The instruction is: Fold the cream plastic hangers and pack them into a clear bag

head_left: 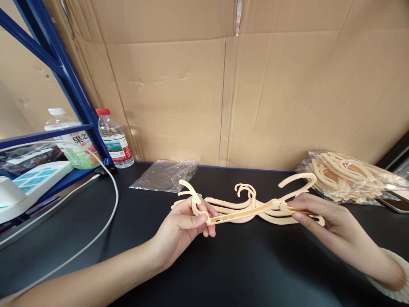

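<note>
A cream plastic hanger (265, 207) is held up between my two hands, its hook curving up near the right side. My left hand (188, 219) pinches its left end, where a small curved piece sticks up above the fingers. Around the hanger's right part my right hand (326, 219) is closed, thumb below and fingers on top. Behind and under it, several more cream hangers (223, 204) lie on the black table (243, 264), their hooks pointing up and partly overlapping.
Bagged cream hangers (345, 177) lie at the back right, beside a phone (396, 202). An empty clear bag (164, 175) rests at the back. Left are a water bottle (115, 143), a blue rack (68, 81), a power strip (38, 181) and a white cable (113, 204). Cardboard (172, 98) stands behind.
</note>
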A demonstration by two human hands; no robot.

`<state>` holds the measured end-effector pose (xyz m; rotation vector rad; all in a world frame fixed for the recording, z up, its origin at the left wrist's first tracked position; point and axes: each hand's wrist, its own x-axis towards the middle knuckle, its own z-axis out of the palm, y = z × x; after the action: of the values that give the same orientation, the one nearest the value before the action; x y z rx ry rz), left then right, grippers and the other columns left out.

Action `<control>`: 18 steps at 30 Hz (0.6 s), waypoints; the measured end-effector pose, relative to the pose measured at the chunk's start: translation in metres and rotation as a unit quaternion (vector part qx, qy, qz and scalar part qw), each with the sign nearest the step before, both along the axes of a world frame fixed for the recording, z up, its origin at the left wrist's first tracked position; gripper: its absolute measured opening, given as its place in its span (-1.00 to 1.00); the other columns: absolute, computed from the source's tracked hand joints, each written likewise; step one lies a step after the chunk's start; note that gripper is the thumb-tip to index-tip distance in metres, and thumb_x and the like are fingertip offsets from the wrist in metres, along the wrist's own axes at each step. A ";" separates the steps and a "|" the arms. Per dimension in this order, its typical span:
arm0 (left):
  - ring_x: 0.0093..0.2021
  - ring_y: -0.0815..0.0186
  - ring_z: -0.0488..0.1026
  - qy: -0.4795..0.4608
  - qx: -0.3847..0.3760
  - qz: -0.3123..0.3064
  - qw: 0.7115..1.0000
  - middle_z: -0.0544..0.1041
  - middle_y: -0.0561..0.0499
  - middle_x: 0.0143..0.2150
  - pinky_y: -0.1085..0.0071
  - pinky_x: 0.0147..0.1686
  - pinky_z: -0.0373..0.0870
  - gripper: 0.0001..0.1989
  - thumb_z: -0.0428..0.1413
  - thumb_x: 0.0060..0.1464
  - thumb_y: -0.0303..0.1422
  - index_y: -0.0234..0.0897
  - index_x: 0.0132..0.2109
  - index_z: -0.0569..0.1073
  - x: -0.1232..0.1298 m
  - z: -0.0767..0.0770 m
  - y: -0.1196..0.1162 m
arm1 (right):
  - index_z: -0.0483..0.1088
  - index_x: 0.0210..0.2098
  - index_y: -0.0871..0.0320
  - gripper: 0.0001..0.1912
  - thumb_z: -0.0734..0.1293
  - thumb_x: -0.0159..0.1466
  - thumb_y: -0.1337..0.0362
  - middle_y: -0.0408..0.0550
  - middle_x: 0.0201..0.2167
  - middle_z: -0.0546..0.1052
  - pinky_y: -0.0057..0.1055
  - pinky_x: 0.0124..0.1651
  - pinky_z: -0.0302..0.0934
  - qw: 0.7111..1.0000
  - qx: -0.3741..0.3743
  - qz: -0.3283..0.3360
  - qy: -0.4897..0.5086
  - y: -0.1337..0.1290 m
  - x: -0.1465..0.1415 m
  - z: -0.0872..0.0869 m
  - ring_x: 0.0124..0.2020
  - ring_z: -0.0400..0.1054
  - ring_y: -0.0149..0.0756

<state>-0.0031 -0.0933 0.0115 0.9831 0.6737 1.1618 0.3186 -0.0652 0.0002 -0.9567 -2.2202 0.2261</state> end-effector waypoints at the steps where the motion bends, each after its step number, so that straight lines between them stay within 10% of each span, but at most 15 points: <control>1: -0.49 0.35 0.44 0.001 -0.004 0.001 1.000 0.52 -0.02 -0.34 0.45 -0.45 0.30 -0.88 0.24 -0.11 -0.50 -0.35 -0.46 0.42 0.000 0.000 0.000 | 0.38 -0.07 -0.04 -0.83 0.25 0.36 0.28 -0.13 -0.19 0.50 -0.41 -0.14 0.28 1.000 0.002 -0.008 0.002 -0.001 -0.001 0.000 -0.16 0.41 -0.28; 18: -0.63 0.47 0.31 0.144 -0.111 0.060 0.981 0.48 0.07 -0.44 0.52 -0.63 0.06 -0.68 -0.09 -0.52 -0.60 -0.28 -0.45 0.28 0.002 0.005 -0.002 | 0.47 -0.14 0.03 -0.80 0.26 0.33 0.15 -0.09 -0.28 0.53 -0.41 -0.34 0.29 0.996 0.003 -0.083 0.027 -0.003 -0.004 0.005 -0.30 0.43 -0.26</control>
<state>-0.0010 -0.0958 0.0163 0.9374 1.0840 1.0304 0.3143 -0.0679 0.0049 -1.1126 -2.0792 0.1662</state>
